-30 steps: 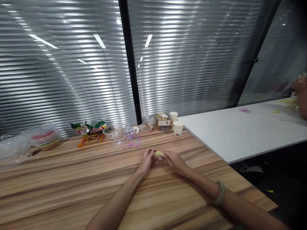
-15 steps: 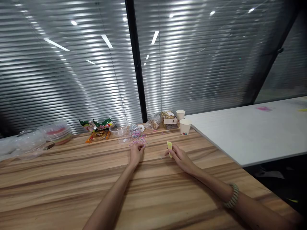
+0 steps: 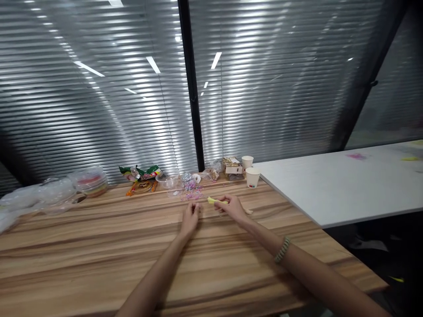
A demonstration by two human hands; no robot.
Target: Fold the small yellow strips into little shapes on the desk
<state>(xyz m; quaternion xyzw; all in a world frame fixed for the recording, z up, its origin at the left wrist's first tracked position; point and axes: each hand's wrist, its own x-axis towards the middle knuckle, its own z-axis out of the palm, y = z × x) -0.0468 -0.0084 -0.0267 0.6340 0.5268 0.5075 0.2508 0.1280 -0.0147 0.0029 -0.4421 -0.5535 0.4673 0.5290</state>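
Observation:
My right hand (image 3: pixel 232 207) grips a small, soft-looking pale yellow strip (image 3: pixel 212 200), which points left toward my other hand. My left hand (image 3: pixel 191 217) rests low over the table with its fingertips pinched together; whatever they may hold is too small to make out. Just beyond the left fingers lie many thin pink and purple bits (image 3: pixel 194 193), loosely scattered. Behind them is a crinkled clear bag (image 3: pixel 187 177). A small pale piece (image 3: pixel 247 211) lies on the wood beside my right wrist.
Paper cups (image 3: pixel 253 178) and a gold-and-white box (image 3: pixel 232 167) stand at the back. Left of them are a clear plastic bowl (image 3: pixel 167 180), a green snack packet (image 3: pixel 141 172), stacked plastic tubs (image 3: pixel 90 180) and plastic wrapping (image 3: pixel 39 193). A white table (image 3: pixel 313 187) adjoins on the right.
My right hand has moved left, closer to my left hand, and the yellow strip has turned from upright to nearly level. The small pale piece by my right wrist now shows.

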